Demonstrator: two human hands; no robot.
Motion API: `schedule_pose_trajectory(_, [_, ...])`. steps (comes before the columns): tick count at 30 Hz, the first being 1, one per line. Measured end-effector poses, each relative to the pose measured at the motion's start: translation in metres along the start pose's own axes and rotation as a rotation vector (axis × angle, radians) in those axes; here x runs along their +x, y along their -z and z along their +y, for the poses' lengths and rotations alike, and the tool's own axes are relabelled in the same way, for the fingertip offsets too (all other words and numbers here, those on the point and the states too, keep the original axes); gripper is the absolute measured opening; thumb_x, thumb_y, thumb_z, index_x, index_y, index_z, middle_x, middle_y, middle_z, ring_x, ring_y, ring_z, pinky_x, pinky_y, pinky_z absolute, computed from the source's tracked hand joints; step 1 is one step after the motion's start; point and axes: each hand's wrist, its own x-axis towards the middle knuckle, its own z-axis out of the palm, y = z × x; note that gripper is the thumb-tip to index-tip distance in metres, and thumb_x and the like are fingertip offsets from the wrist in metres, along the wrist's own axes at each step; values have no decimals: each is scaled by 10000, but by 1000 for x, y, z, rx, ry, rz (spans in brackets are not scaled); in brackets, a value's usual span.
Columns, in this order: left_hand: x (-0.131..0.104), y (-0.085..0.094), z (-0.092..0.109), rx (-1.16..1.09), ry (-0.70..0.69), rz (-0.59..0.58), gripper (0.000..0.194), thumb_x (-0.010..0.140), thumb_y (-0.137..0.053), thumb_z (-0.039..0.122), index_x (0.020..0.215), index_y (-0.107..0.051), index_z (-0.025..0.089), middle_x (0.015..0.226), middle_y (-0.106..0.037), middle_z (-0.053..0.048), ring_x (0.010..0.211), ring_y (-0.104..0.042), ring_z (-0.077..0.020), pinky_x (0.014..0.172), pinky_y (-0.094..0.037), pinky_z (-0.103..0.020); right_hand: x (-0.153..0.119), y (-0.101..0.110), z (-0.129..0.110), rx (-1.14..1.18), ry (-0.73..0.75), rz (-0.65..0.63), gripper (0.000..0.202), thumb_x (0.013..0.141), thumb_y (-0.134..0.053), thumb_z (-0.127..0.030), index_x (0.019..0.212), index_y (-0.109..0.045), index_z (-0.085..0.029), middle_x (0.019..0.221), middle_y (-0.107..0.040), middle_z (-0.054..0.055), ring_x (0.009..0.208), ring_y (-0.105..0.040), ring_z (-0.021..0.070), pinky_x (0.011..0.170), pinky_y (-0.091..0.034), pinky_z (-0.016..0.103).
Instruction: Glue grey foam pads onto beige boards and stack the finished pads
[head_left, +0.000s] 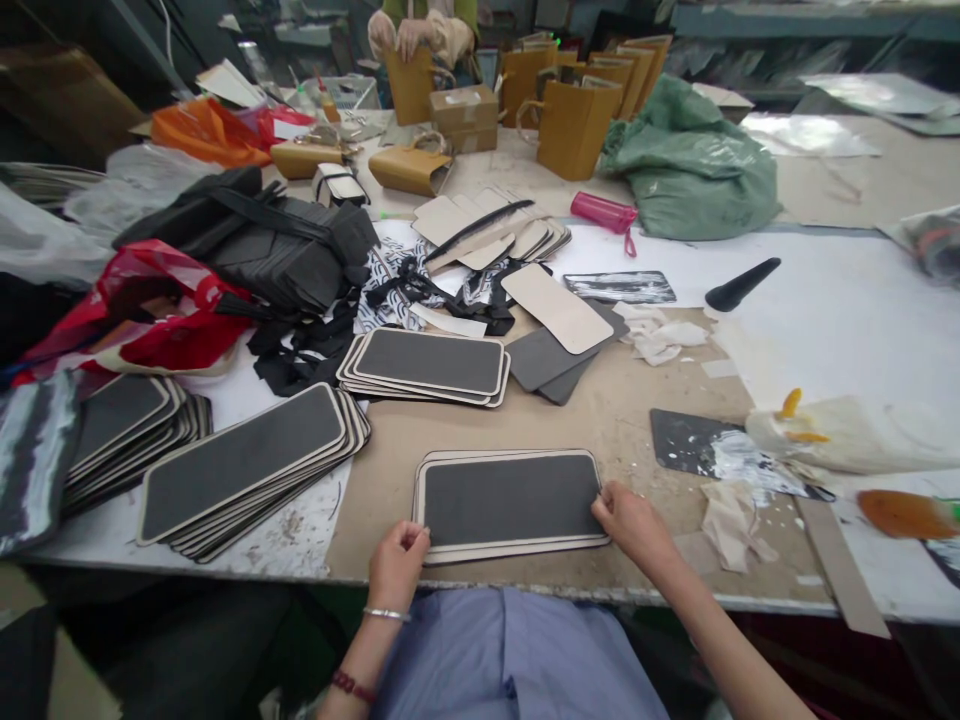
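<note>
In front of me lies a small stack of rectangular panels, the top one a dark grey panel (514,500) with a cream border and rounded corners. My left hand (399,562) pinches its lower left corner, thumb and fingers together. At the panel's right edge, my right hand (626,515) has its fingers closed on the border. A fanned stack of similar panels (244,460) lies to the left, and another short stack (427,362) sits just beyond. Past that, a plain cream panel (557,308) rests partly over dark grey sheets (551,365).
Right of me are a glue-smeared dark board (690,440), a crumpled cloth (739,525) and an orange-brown brush head (904,513). A black tapered object (742,285) lies farther off. Across the table a person's hands (412,38) touch a tan bag (410,85). A green plastic bag (690,165) stands nearby.
</note>
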Motion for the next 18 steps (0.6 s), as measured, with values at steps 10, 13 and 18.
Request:
schedule_pose_trajectory(10, [4,-5,-7,-123,14,18,182,603,-504,344,496,-495,198,464,-486,40,496,-458,-124,531,-359,-236,3,-7,2,-89,28,2,184,834,-395,-264,750,-533,-177,672,-622,67,636,-588,189,546,-314,257])
schedule_pose_trajectory(13, [4,-4,-7,-164,25,10,175,597,-514,335,494,-494,194,467,-484,39,498,-454,-122,532,-359,-236,5,-9,4,-94,24,-15,191,835,-394,-276,745,-532,-178,683,-625,71,650,-595,195,552,-328,259])
schedule_pose_trajectory(18, [5,-4,-10,-200,49,2,161,600,-513,316,502,-512,188,454,-486,42,489,-456,-120,522,-360,-233,4,-9,3,-109,24,-26,187,847,-383,-277,766,-518,-177,708,-628,73,680,-602,196,572,-341,258])
